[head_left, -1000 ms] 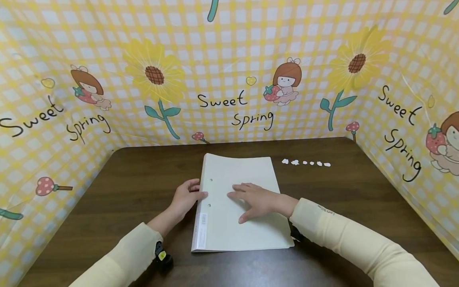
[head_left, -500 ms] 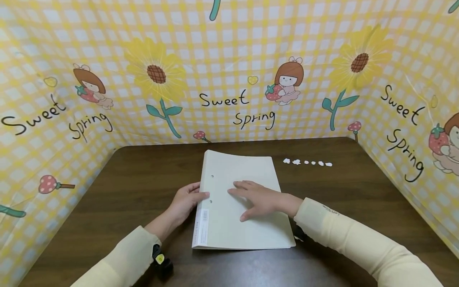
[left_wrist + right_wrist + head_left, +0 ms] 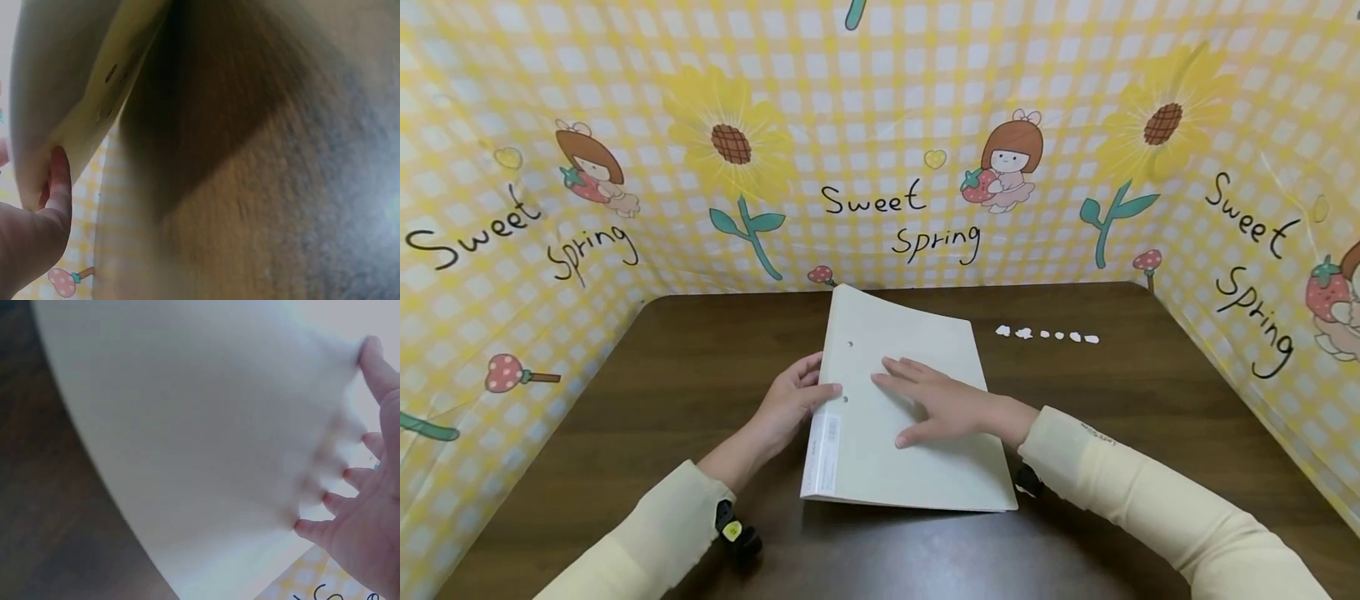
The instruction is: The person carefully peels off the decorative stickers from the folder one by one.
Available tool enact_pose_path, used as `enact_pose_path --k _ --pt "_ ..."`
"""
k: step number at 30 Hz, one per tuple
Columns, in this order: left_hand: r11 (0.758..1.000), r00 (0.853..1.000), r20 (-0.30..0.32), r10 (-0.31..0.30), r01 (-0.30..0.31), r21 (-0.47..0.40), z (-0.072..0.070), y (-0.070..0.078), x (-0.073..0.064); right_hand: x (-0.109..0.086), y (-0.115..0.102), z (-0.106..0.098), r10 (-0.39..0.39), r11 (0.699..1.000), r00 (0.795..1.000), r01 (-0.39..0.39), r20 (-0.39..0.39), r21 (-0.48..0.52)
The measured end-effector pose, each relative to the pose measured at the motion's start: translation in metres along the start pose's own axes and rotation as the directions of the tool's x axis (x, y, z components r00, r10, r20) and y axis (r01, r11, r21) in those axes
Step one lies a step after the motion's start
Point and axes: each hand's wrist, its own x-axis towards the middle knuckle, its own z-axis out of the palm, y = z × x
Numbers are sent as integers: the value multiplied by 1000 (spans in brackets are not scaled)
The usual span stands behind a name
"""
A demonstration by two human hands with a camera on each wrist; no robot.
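A white file folder (image 3: 917,479) lies in the middle of the table, its spine side raised and its cover slightly curved. Two round holes and a label (image 3: 827,454) show near the spine. My left hand (image 3: 778,412) grips the spine edge, thumb on the cover and the other fingers behind it. In the left wrist view the same hand (image 3: 37,231) holds the tilted folder (image 3: 59,69) off the wood. Across the cover my right hand (image 3: 943,407) rests with fingers spread. The right wrist view shows its fingertips (image 3: 306,526) touching the folder (image 3: 175,437).
Several small white pieces (image 3: 1025,333) lie in a row at the back right of the dark wooden table (image 3: 685,358). A yellow checked cloth (image 3: 880,117) with printed flowers stands around the back and sides. A black device (image 3: 741,533) sits at the left wrist.
The folder's spine side has risen from the table, lifted by my left hand, so the folder tilts more. My right hand stays spread on the cover. The head view has shifted slightly.
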Motion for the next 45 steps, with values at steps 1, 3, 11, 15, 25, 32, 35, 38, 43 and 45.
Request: enact_pose_path --k 1,3,11,15,25,32,35,38,43,45 --pt "1000 1000 2 11 -11 -1 0 3 0 0 -1 -1 -8 1000 1000 8 -12 3" --pt "999 999 1 34 -34 -4 0 7 -1 1 -3 -4 -23 1000 999 24 -37 17" --pt "996 997 5 72 -72 -50 6 19 -5 6 -12 -6 -60 993 989 72 -133 88" --pt "987 995 37 93 -87 -137 9 22 -7 8 -16 -9 -62 990 984 83 -169 116" --pt "906 960 186 207 -117 -407 18 36 -9 10 -17 -21 -94 964 947 164 -307 210" --pt "883 932 230 281 -158 -442 24 36 -6 7 -18 -28 -65 953 935 162 -348 257" --pt "906 930 215 297 -203 -372 26 36 -6 6 -19 -30 -57 948 933 162 -354 275" --pt "914 929 213 304 -221 -341 29 38 -5 5 -20 -33 -52 945 930 164 -364 283" --pt "917 925 214 315 -238 -321 33 41 -3 3 -21 -38 -64 945 921 180 -384 273" --pt "915 919 219 327 -251 -315 35 43 -3 2 -22 -40 -72 943 917 190 -392 272"
